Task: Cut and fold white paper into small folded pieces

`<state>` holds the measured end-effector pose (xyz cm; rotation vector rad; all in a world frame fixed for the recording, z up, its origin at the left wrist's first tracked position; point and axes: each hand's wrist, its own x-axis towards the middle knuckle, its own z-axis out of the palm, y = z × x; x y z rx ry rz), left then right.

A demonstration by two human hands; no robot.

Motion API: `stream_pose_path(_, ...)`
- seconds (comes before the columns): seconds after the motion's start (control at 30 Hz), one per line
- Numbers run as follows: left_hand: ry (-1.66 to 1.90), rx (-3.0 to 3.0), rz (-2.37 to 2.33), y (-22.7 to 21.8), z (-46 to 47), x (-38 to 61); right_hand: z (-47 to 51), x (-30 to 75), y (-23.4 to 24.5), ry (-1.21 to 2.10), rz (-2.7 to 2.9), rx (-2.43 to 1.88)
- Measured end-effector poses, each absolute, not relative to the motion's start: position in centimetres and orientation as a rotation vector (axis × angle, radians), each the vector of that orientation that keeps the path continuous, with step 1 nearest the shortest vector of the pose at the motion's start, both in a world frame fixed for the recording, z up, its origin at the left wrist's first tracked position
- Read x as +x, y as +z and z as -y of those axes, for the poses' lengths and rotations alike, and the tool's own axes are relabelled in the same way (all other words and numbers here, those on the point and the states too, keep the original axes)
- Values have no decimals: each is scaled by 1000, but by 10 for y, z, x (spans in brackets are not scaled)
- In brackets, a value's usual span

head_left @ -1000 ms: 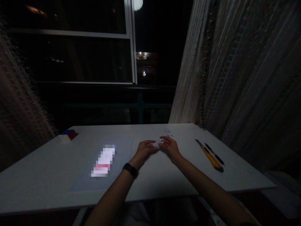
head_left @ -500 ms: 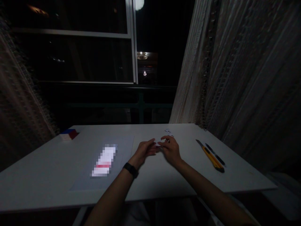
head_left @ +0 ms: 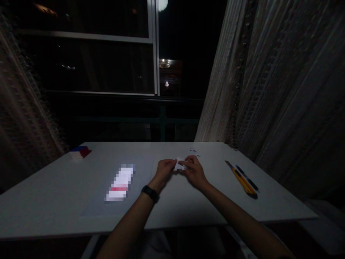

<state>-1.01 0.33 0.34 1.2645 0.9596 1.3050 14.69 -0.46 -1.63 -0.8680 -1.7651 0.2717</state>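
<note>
Over the middle of a white table (head_left: 54,201), my left hand (head_left: 165,170) and my right hand (head_left: 194,171) meet fingertip to fingertip. Both pinch a small white piece of paper (head_left: 179,163) that stands up between them. My left wrist wears a dark watch (head_left: 150,193). A few tiny paper scraps (head_left: 194,152) lie on the table just beyond my right hand.
A yellow utility knife (head_left: 240,178) and a dark pen (head_left: 246,177) lie side by side to the right. A grey mat (head_left: 142,169) with a blurred white and red item (head_left: 120,182) lies to the left. A red, white and blue block (head_left: 78,152) sits far left. Curtains hang on both sides.
My hands have drawn closer and lifted the small paper piece, which now shows upright between the fingertips. The view has shifted slightly.
</note>
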Motion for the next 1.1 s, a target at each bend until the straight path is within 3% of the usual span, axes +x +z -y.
stream_pose_path(0.23, 1260, 1272, -944, 8, 3, -10, 5, 143, -15, 564, 1715, -844)
stream_pose_path(0.53, 1222, 1149, -869, 0, -2, -10, 0, 145, -18, 699, 1655, -857)
stream_pose_path(1.1, 1238, 1170, -930, 0, -2, -13, 3, 143, -14, 541, 1683, -824)
